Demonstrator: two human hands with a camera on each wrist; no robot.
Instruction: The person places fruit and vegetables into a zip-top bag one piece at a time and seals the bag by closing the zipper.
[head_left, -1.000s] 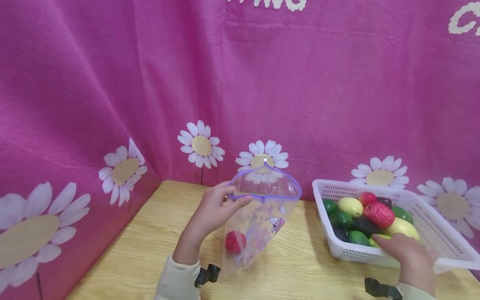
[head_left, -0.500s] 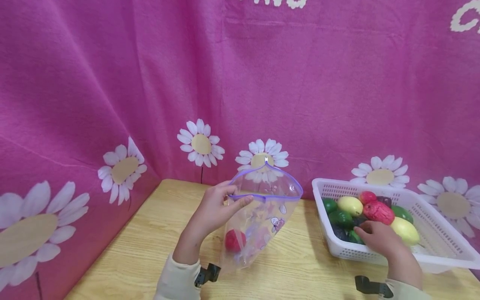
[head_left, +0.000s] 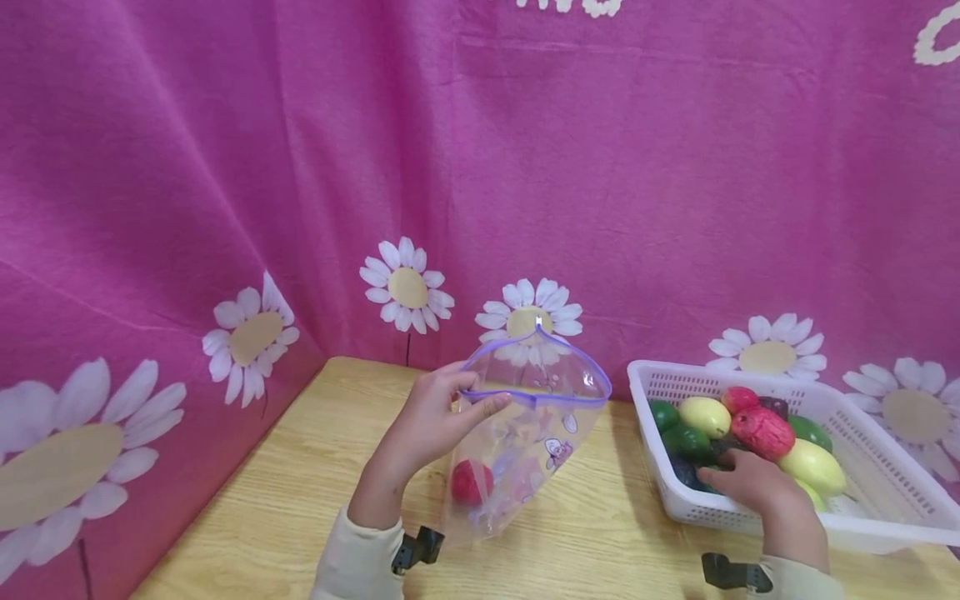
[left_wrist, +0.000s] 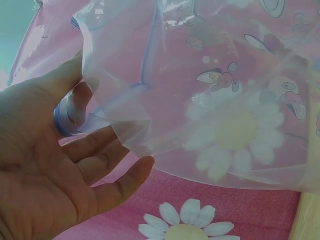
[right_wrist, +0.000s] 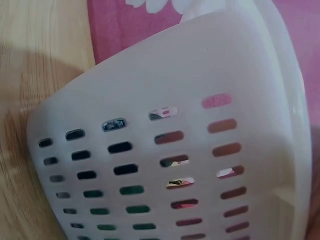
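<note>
My left hand (head_left: 431, 425) pinches the purple rim of a clear zip bag (head_left: 555, 429) between thumb and fingers. The bag's mouth gapes upward, and a round red fruit (head_left: 472, 483) lies low inside it. In the left wrist view, the printed plastic (left_wrist: 220, 80) spreads out from the hand (left_wrist: 55, 165). To the right, my right hand (head_left: 765, 492) reaches into a white plastic basket (head_left: 885, 533), over dark green fruit (head_left: 684, 471) near its front left corner. Its fingertips are partly hidden, and I cannot tell whether they grip a fruit. The right wrist view shows the basket's slotted wall (right_wrist: 150, 75).
Pale yellow fruit (head_left: 813, 468), a wrinkled red fruit (head_left: 763, 432) and several green ones (head_left: 686, 442) fill the basket's left part. Both stand on a wooden table (head_left: 300, 500). A pink cloth (head_left: 637, 167) with printed daisies hangs behind and at the left.
My right hand has moved left within the basket, from the yellow fruit at the front to the dark green fruit at the front left. The left hand and bag stay nearly still.
</note>
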